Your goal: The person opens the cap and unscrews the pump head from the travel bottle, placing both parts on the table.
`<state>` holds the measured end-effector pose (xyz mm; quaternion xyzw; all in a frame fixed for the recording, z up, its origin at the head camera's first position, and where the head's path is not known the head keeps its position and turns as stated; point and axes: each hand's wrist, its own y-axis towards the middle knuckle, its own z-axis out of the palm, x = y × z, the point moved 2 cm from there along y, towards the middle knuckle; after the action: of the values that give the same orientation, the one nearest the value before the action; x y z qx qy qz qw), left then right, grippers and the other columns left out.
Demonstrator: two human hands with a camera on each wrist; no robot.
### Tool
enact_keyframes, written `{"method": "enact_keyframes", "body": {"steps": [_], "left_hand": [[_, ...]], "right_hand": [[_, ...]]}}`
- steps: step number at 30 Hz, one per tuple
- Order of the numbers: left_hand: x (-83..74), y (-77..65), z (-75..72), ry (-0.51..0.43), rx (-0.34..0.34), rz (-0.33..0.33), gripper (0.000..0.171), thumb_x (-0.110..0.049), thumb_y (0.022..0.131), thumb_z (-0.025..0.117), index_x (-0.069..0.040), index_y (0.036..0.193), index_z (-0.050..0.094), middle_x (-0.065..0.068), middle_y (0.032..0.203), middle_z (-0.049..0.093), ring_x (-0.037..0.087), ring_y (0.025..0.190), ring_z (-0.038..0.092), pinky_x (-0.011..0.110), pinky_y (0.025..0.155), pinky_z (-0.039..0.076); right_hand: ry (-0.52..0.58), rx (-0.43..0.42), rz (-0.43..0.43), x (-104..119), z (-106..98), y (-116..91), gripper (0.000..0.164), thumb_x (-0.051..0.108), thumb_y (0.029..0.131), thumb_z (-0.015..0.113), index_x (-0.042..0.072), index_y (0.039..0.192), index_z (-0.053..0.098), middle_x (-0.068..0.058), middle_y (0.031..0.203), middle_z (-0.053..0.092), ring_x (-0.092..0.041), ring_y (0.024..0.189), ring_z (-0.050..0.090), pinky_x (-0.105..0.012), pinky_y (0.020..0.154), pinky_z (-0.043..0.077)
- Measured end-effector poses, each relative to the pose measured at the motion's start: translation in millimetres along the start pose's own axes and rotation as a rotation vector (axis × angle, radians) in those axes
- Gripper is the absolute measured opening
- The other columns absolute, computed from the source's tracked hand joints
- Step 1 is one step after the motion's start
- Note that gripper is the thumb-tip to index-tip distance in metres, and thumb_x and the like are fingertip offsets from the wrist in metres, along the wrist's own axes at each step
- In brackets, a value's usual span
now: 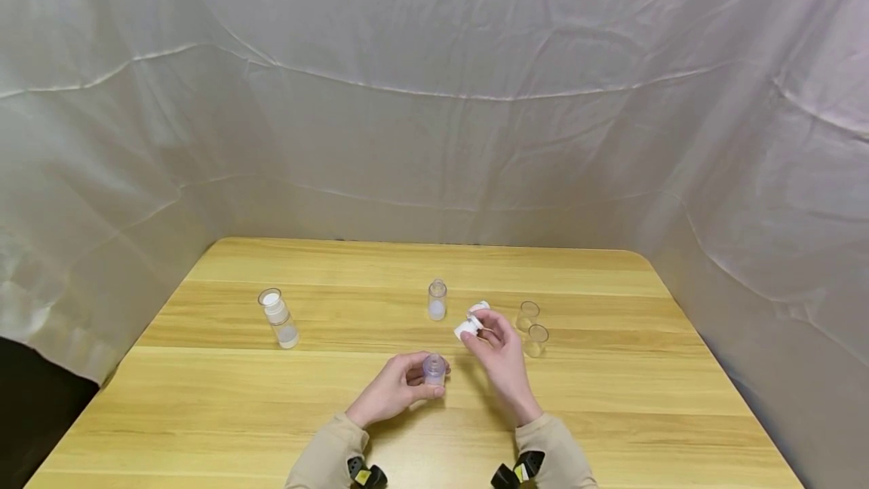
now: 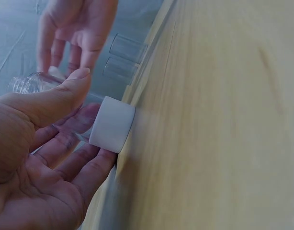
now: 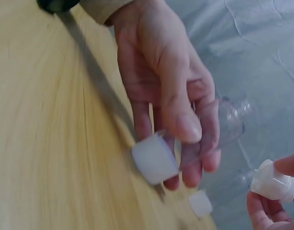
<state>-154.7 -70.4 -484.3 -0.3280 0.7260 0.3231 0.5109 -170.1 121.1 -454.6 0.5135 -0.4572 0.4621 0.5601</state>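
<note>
My left hand (image 1: 400, 387) grips a small clear bottle (image 1: 434, 368) with a white base (image 2: 112, 124), thumb on one side and fingers round the other. The bottle's threaded neck is bare and points up. To its right, my right hand (image 1: 501, 349) pinches a white pump collar (image 3: 271, 182) between thumb and fingers, raised over the table. Another white pump piece (image 1: 480, 306) shows just behind the right hand's fingertips, partly hidden by them. Beyond both hands a second clear bottle (image 1: 437, 300) stands upright with its neck uncovered.
At the left stands a bottle (image 1: 278, 319) with a white pump collar on top and a clear rim round it. Two clear cylindrical caps (image 1: 528, 314) stand close together right of my right hand. The wooden table (image 1: 611, 413) meets grey curtains (image 1: 434, 142) behind.
</note>
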Motion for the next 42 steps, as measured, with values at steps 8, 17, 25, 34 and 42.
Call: {"method": "enact_keyframes", "body": {"steps": [8,17,25,34,42], "left_hand": [[0.0,0.1,1.6,-0.027,-0.014,-0.07,0.041,-0.009,0.093,0.07,0.01,0.128,0.059,0.027,0.126,0.067,0.042,0.122,0.063,0.033,0.107,0.054],[-1.8,-1.7,1.1,-0.043,-0.014,-0.056,0.041,-0.008,0.093,0.069,0.011,0.128,0.059,0.029,0.126,0.066,0.043,0.122,0.063,0.041,0.108,0.053],[-1.5,-1.1,1.0,-0.028,-0.013,-0.053,0.041,-0.008,0.093,0.07,0.011,0.128,0.059,0.028,0.127,0.066,0.042,0.122,0.063,0.037,0.108,0.053],[-3.9,-0.8,1.6,-0.035,-0.016,-0.067,0.041,-0.007,0.093,0.069,0.01,0.129,0.059,0.027,0.127,0.066,0.042,0.123,0.062,0.041,0.11,0.052],[-3.4,-0.4,1.1,-0.032,-0.023,-0.067,0.04,-0.007,0.093,0.07,0.01,0.128,0.06,0.027,0.127,0.066,0.042,0.123,0.063,0.041,0.11,0.052]], "right_hand": [[-0.137,-0.025,0.112,-11.7,-7.6,5.3,0.04,-0.005,0.089,0.065,-0.012,0.126,0.051,-0.027,0.123,0.055,-0.013,0.094,0.064,-0.012,0.077,0.057],[-0.371,-0.005,0.111,-23.6,-15.9,10.2,0.036,-0.002,0.088,0.067,-0.011,0.122,0.057,-0.027,0.115,0.063,-0.02,0.089,0.064,-0.012,0.069,0.053],[-0.503,-0.043,0.09,-25.6,-19.2,15.7,0.034,0.003,0.088,0.069,-0.009,0.119,0.063,-0.019,0.103,0.063,-0.011,0.08,0.055,-0.011,0.061,0.048],[-0.653,-0.065,0.076,-26.8,-23.0,20.9,0.035,0.013,0.089,0.07,-0.006,0.118,0.067,-0.013,0.095,0.061,-0.014,0.081,0.054,-0.018,0.067,0.041],[-0.679,-0.068,0.047,-27.9,-21.6,22.0,0.033,0.015,0.092,0.07,-0.005,0.118,0.068,-0.012,0.091,0.061,-0.016,0.082,0.053,-0.022,0.071,0.04]]}}
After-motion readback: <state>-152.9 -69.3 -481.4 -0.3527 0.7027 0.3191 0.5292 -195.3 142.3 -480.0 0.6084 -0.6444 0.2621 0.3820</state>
